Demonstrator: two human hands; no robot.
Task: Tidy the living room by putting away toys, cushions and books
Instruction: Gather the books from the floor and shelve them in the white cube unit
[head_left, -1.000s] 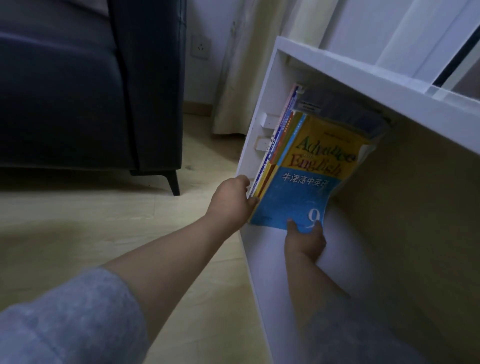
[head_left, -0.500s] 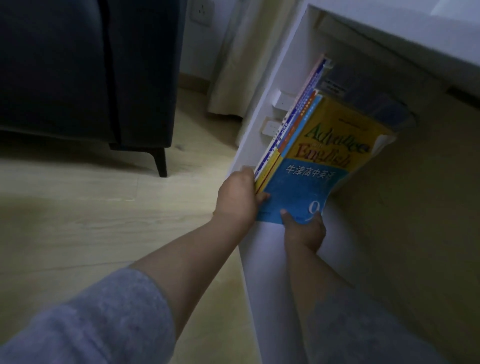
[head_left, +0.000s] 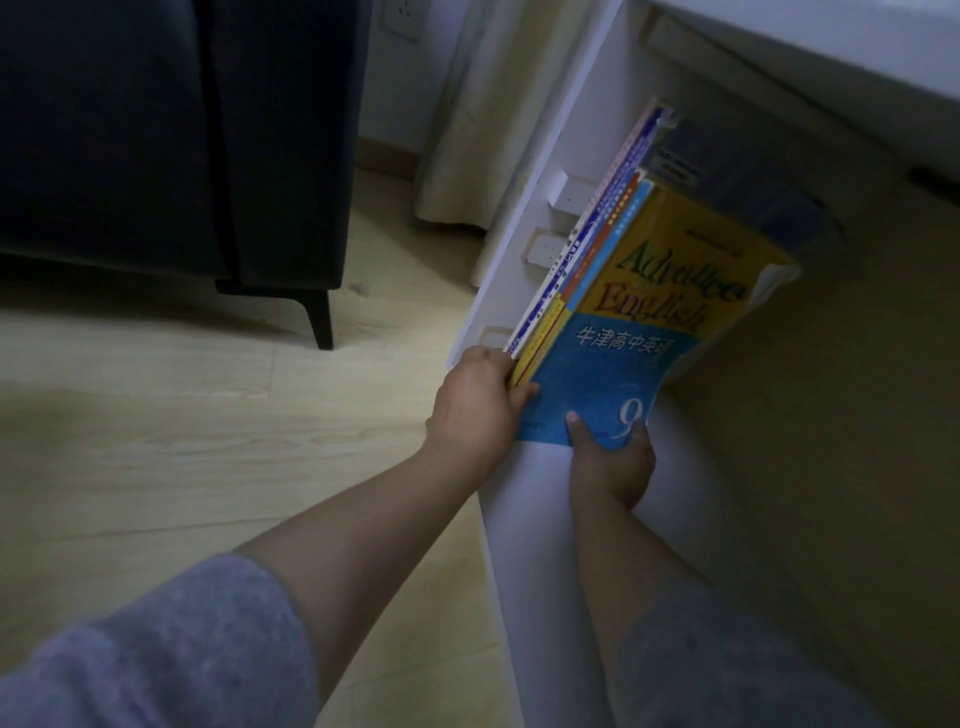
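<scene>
A stack of several books (head_left: 644, 291) leans inside the low white shelf unit (head_left: 524, 519), against its left wall. The front one is a yellow and blue English textbook (head_left: 618, 374). My left hand (head_left: 475, 410) grips the near lower corner of the stack at its spines, thumb on the blue cover. From below, my right hand (head_left: 610, 462) holds the textbook's bottom edge, thumb pressed on the cover. A darker book (head_left: 743, 192) stands behind the stack.
A dark sofa (head_left: 171, 140) on black legs stands at the left on the pale wood floor (head_left: 156, 441). A cream curtain (head_left: 488, 114) hangs behind the shelf unit. The shelf's tan back panel (head_left: 831, 415) fills the right side.
The view has swung down and closer to the shelf. Both hands keep their hold on the books, and my right thumb has slid further up the blue cover.
</scene>
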